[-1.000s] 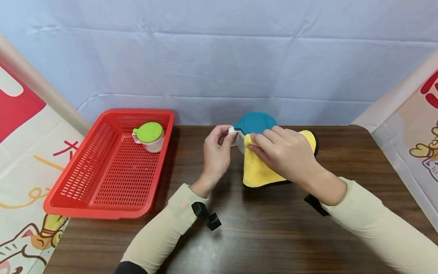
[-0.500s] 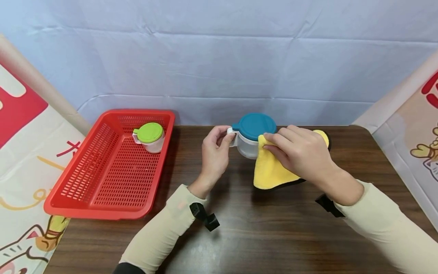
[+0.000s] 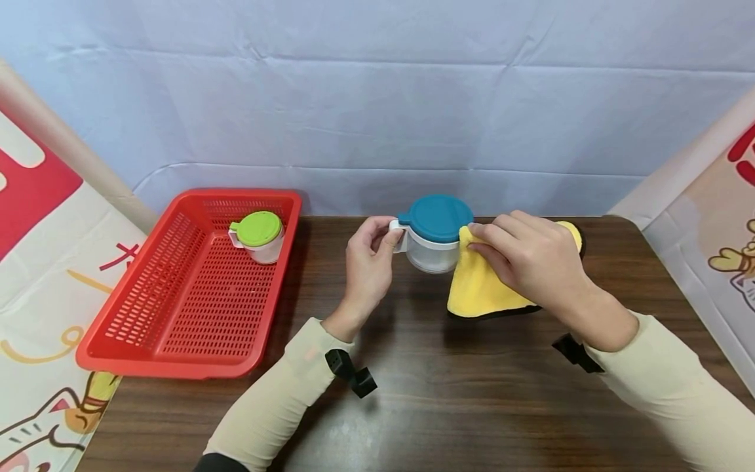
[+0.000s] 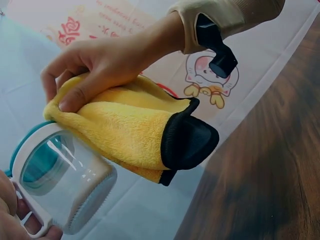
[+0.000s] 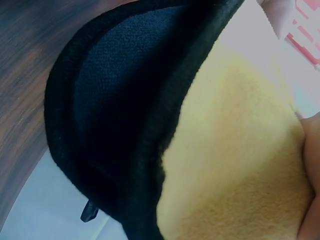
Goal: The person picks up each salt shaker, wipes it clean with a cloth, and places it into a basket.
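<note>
My left hand (image 3: 369,259) pinches the white handle of a clear seasoning jar (image 3: 432,257) with a blue lid (image 3: 441,218). The jar seems to be held a little above the wooden table. At its right side, my right hand (image 3: 533,262) pinches a folded yellow cloth (image 3: 486,288) with a black edge. One corner of the cloth meets the lid's rim. In the left wrist view the cloth (image 4: 120,130) drapes beside the jar (image 4: 70,180), and its dark underside shows. The cloth (image 5: 240,140) fills most of the right wrist view, with only a bit of the hand visible.
A red perforated basket (image 3: 272,314) stands on the left of the wooden table (image 3: 448,406). Inside, at its back right, is a smaller jar with a green lid (image 3: 259,228). A pale cloth backdrop (image 3: 377,118) hangs behind the table.
My right hand has drawn the cloth to the right across the jar, so its front is bared. The left hand and jar have shifted slightly left. The basket has stayed put.
</note>
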Demonstrator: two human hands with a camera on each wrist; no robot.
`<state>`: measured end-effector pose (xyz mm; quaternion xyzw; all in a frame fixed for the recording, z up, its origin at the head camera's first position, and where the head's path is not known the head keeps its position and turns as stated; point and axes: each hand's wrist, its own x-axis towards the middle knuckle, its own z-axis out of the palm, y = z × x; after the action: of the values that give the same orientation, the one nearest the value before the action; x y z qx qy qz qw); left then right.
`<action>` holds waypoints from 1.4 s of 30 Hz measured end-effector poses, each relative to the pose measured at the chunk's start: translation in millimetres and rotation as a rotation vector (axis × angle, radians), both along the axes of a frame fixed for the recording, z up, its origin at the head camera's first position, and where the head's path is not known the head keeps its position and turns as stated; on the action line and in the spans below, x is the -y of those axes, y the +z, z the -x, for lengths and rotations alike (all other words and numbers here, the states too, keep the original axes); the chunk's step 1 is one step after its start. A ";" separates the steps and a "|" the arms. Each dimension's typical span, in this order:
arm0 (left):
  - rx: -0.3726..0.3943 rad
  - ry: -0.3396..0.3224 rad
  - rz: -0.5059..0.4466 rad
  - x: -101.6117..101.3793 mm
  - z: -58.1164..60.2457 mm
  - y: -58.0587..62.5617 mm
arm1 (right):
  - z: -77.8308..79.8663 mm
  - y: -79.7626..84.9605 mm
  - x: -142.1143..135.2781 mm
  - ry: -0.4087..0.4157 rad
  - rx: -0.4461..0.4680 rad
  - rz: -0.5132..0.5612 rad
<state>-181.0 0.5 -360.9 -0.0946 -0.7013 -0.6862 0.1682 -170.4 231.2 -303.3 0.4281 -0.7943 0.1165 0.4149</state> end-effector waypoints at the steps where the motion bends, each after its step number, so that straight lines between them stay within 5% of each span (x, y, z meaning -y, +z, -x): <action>1: 0.000 -0.001 0.000 0.1 0.0 0.2 | 0.4 0.2 -0.4 -0.002 0.001 0.000; 42: 0.036 0.012 -0.060 -1.2 -0.7 1.1 | 28.5 1.6 -8.9 -0.150 0.029 -0.013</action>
<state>-180.3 1.7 -359.8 -0.0728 -0.6838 -0.7077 0.1623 -198.8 240.1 -301.8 0.3683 -0.8309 0.0864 0.4081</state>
